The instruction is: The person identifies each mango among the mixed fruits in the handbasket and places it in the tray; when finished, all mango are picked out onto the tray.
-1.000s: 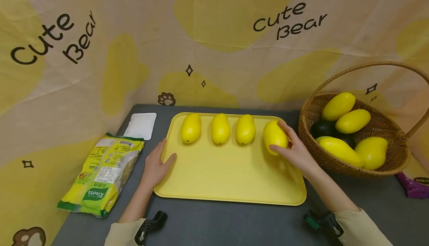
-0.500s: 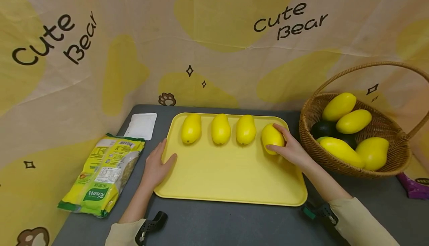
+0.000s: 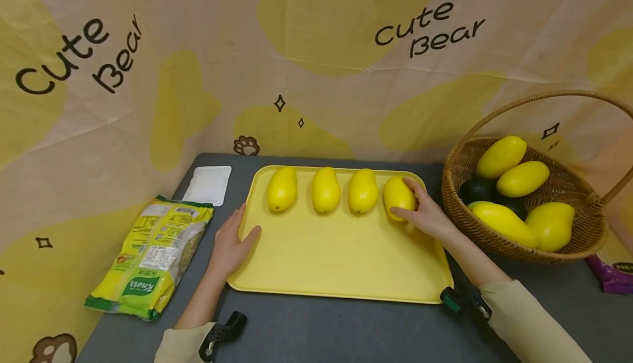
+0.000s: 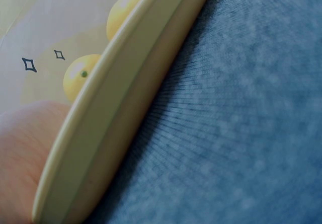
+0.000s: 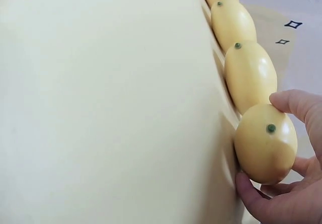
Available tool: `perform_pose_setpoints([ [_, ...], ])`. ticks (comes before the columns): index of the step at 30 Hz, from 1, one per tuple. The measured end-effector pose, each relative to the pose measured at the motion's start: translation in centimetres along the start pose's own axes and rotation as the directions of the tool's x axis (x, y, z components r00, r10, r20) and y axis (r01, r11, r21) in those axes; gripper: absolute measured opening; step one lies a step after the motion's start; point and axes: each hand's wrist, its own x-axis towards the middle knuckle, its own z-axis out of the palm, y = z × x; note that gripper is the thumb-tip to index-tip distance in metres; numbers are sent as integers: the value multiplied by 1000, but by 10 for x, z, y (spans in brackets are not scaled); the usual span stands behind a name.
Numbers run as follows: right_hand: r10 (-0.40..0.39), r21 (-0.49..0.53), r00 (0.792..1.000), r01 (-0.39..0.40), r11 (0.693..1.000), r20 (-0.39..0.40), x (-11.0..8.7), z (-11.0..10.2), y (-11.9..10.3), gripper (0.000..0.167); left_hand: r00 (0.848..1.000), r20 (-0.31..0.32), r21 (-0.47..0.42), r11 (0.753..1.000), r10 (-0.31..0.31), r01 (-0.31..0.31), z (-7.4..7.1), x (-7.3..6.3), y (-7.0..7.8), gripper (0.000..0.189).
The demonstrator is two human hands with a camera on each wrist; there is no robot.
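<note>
Patterned cloth (image 3: 316, 50) is backing the bench (image 3: 336, 330); at the tray (image 3: 321, 258), the left hand (image 3: 231, 245) is resting spread, while I'm seeing the right hand's grip (image 3: 429, 216) holding the yellow fruit (image 3: 398, 197), far right, edging leftward, seemingly evening the row (image 3: 325, 190).

A tray (image 3: 336, 258) lay on a table (image 3: 346, 333), between a packet (image 3: 153, 256) on the left and a basket (image 3: 568, 190) on the right.
Four fruits (image 3: 325, 190) lay side by side along the tray's far edge; the right hand (image 3: 427, 212) was at the rightmost, the left hand (image 3: 234, 245) at the tray's left rim. A sachet (image 3: 210, 186) lay behind the packet. More fruits lay in the basket. Behind everything hung a cloth (image 3: 321, 33).
</note>
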Motion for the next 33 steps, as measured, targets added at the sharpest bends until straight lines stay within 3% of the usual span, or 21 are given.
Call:
perform_pose_setpoints([
  [12, -32, -69, 997, 27, 997, -70, 13, -3, 3, 91, 1000, -4, -4, 1000, -3, 3, -1, 0, 2, 70],
  [33, -53, -94, 995, 46, 995, -78, 11, -4, 2, 94, 1000, 2, -2, 1000, -18, 18, 0, 1, 1, 70],
])
